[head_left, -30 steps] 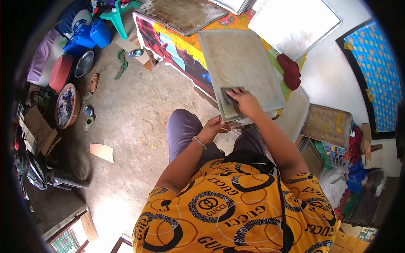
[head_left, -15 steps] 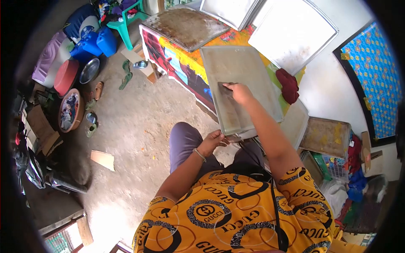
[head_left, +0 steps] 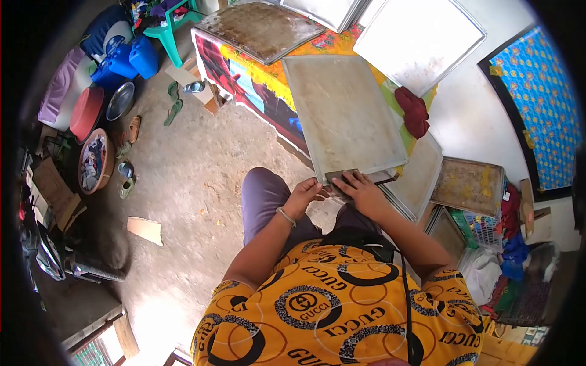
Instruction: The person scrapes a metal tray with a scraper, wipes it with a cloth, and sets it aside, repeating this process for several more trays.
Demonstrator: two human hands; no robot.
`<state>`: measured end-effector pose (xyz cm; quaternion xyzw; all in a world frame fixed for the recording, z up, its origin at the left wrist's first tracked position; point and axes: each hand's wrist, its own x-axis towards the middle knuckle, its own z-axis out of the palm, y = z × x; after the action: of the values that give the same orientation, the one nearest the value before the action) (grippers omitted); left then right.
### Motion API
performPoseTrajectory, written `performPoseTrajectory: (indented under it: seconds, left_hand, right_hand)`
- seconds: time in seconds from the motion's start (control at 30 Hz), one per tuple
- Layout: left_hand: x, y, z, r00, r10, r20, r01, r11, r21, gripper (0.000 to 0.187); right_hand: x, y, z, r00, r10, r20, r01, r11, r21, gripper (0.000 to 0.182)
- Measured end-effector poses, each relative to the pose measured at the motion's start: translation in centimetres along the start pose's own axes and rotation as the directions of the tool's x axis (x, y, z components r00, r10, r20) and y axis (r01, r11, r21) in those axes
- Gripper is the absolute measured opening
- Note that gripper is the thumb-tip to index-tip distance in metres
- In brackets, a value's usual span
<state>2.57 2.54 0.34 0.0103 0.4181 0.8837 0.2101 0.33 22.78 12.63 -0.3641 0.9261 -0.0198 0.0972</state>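
A metal-rimmed flat tray (head_left: 348, 110) with a greyish, smudged surface slants across the table's corner toward me. At its near left corner my left hand (head_left: 304, 198) is closed, thumb and fingers pinching the rim. Just beside it, my right hand (head_left: 361, 190) is closed on a small dark flat block (head_left: 339, 179), pressed against the tray's near edge. The block's exact kind does not show. Part of it is hidden beneath my fingers.
A browned tray (head_left: 259, 27) lies on the cloth-covered table. White framed panels (head_left: 421, 43) lean on the wall beside a maroon cloth (head_left: 412, 113). More trays (head_left: 469, 186) stack at right above a crate. Basins, blue jugs (head_left: 143, 57) and slippers (head_left: 174, 104) sit at left.
My right hand has come from the upper middle of the tray down to its near edge, bringing the dark block along. My left hand stays at the near left corner.
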Motion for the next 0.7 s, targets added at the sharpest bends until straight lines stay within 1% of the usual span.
performPoseTrajectory:
  seconds: [0.1,0.3,0.43,0.53,0.63,0.7]
  left_hand:
    - [-0.1,0.0,-0.2,1.0,-0.014,-0.001,0.014,1.0,0.005,0.025]
    - [0.0,-0.2,-0.2,1.0,-0.017,-0.026,0.017,1.0,-0.006,0.023]
    - [0.0,-0.1,0.0,1.0,-0.017,-0.025,0.015,0.999,-0.041,0.021]
    - [0.0,-0.3,-0.3,1.0,-0.012,0.003,0.012,1.0,-0.02,0.022]
    - [0.0,-0.4,-0.4,1.0,-0.018,0.01,0.018,1.0,-0.007,0.023]
    - [0.0,-0.3,-0.3,1.0,-0.024,0.007,0.024,1.0,-0.01,0.023]
  right_hand:
    - [-0.5,-0.5,0.6,0.999,-0.053,0.007,0.053,0.998,-0.04,0.066]
    - [-0.9,-2.0,1.5,1.0,0.019,0.007,-0.018,0.995,-0.099,0.066]
    - [-0.3,-2.4,1.2,1.0,0.008,-0.029,-0.013,0.985,-0.173,0.064]
    - [0.7,-2.3,0.7,1.0,0.008,-0.005,-0.009,0.986,-0.166,0.061]
    - [2.4,-1.9,0.7,1.0,0.005,-0.023,-0.01,0.98,-0.201,0.067]
    - [3.9,-1.6,0.7,0.998,0.01,-0.058,-0.021,0.981,-0.193,0.056]
